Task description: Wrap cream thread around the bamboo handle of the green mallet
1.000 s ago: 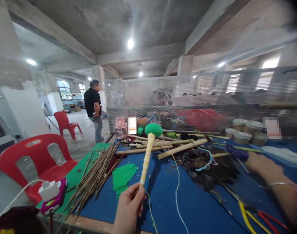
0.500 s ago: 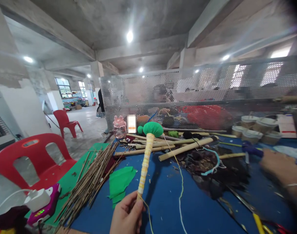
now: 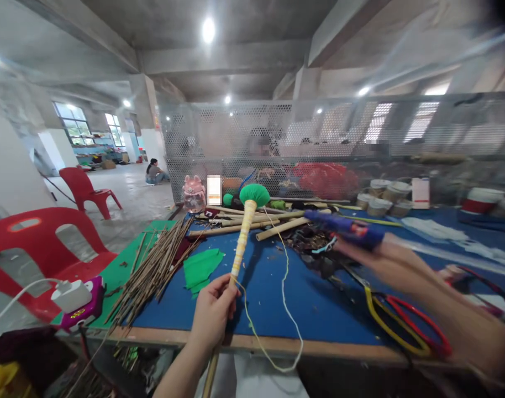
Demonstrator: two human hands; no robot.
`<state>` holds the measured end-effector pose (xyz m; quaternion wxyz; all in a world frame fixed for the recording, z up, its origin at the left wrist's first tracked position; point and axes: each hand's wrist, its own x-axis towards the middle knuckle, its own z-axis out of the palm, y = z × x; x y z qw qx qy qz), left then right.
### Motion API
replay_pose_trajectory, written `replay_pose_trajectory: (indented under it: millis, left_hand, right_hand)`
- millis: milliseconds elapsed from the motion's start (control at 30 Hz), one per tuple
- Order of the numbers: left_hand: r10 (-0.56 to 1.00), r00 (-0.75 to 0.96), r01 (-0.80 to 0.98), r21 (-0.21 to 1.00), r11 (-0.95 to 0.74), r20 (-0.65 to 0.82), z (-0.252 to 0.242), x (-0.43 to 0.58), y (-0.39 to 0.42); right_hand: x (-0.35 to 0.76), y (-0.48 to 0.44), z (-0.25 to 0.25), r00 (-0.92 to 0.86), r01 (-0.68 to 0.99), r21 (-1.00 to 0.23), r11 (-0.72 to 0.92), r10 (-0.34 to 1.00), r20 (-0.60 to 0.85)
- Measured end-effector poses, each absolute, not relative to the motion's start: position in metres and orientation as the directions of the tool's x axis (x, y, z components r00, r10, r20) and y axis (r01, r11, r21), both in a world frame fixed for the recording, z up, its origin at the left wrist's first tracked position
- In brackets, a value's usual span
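Note:
My left hand [image 3: 215,307] grips a stick wrapped in yellow and white yarn [image 3: 242,243], held tilted above the table's front edge. Its top carries a rounded green cloth head [image 3: 254,195]. From the stick a loose pale yarn end [image 3: 286,287] loops down past the table edge. My right hand [image 3: 372,251], blurred by motion, is closed around a blue glue gun [image 3: 352,229] whose nozzle points left towards the stick, apart from it. A clear glue stick seems to stick out behind the gun. Below that arm lie scissors [image 3: 374,315] with yellow and red handles.
Thin twigs [image 3: 153,271] and green cloth [image 3: 200,269] lie at left, beside a purple power strip [image 3: 84,309]. Bamboo sticks [image 3: 277,228] and dark scraps [image 3: 314,249] sit behind. A perforated screen [image 3: 227,132] closes off the back, with paper cups [image 3: 379,204] before it.
My right hand has swung left and nearer with the glue gun, from the right side of the table. The view has shifted and tilted down; my left hand still holds the wrapped stick.

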<state>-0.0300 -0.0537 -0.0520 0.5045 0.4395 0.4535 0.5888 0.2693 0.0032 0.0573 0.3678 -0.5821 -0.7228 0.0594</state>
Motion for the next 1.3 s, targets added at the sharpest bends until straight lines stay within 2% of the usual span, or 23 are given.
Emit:
replay_pose_trajectory:
  millis: [33,167,267,1033,1300]
  left_hand:
    - [0.993,-0.100,-0.194,0.978,-0.081,0.063,-0.052,-0.030,-0.054]
    - [0.994,-0.078,-0.199,0.976,-0.092,0.077,-0.052,-0.031,-0.054]
    - [0.995,-0.067,-0.186,0.978,-0.090,0.079,-0.052,-0.031,-0.055]
    - [0.995,-0.079,-0.187,0.980,-0.072,0.058,-0.049,-0.031,-0.057]
    - [0.996,-0.066,-0.164,0.984,-0.072,0.062,-0.051,-0.032,-0.056]
  right_hand:
    - [0.252,-0.014,0.050,-0.124,0.771,-0.516,0.373,0.883,0.453]
    - [0.202,-0.049,0.027,-0.402,0.694,-0.543,0.472,0.880,0.252]
    - [0.187,-0.046,0.018,-0.504,0.622,-0.568,0.539,0.831,0.237]
    - [0.181,-0.039,0.014,-0.574,0.569,-0.587,0.576,0.790,0.218]
    - [0.181,-0.039,0.010,-0.566,0.580,-0.550,0.601,0.783,0.258]
